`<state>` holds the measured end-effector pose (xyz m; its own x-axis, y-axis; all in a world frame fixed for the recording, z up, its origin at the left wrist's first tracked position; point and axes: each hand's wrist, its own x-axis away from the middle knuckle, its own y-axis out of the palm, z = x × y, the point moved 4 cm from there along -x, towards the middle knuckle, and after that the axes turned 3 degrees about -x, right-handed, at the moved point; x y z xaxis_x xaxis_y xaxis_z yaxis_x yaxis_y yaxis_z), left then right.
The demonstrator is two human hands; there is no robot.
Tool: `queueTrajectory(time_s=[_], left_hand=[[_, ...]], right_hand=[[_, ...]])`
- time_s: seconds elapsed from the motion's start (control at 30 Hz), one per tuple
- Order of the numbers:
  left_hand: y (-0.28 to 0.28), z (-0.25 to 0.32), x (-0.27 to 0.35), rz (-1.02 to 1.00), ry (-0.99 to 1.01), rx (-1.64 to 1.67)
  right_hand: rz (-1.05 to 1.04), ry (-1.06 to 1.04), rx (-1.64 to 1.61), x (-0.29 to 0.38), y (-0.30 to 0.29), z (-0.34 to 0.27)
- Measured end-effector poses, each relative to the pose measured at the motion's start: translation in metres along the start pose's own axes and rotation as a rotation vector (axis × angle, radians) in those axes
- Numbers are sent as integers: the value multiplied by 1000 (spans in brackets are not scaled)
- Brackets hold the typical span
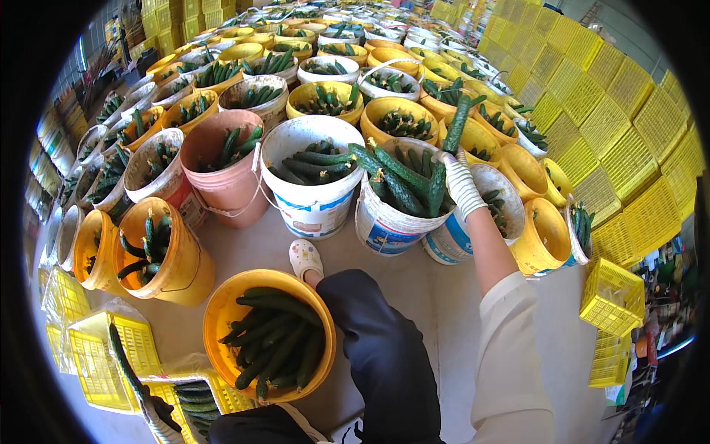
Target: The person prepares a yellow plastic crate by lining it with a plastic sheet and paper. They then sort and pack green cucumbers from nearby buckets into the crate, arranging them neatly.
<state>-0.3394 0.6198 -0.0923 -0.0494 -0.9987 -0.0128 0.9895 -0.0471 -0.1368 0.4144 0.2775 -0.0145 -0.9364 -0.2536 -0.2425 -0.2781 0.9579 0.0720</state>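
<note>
My right hand [463, 180], in a striped knit glove, grips a dark green cucumber [456, 126] that points up and away from me. It is over the rim of a white bucket [394, 236] heaped with cucumbers, some jutting past the edge. At the lower left, my left hand [159, 416], in a similar glove with a dark palm, holds another long cucumber [123, 352]. Beneath that hand, a yellow crate [227, 394] contains cucumbers laid side by side. A yellow bucket [215, 327] with many cucumbers inside stands between it and my leg.
Rows of buckets with cucumbers stretch away ahead, among them a pink bucket [227, 183] and a white bucket [313, 208]. Stacked yellow crates [599, 144] form a wall at the right. A plastic-lined yellow crate [105, 349] sits at the left. Concrete floor [399, 288] shows around my feet.
</note>
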Motion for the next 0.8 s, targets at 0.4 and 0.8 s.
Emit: queueTrajectory(time_s=[0.4,0.8], left_hand=[[-2,6,62,44,-258,-92],[-120,-78,120,148,-241,-272]], right_hand=[[-149,-288,1368,37,46,37],[-220,-325,1308,53,54,66]])
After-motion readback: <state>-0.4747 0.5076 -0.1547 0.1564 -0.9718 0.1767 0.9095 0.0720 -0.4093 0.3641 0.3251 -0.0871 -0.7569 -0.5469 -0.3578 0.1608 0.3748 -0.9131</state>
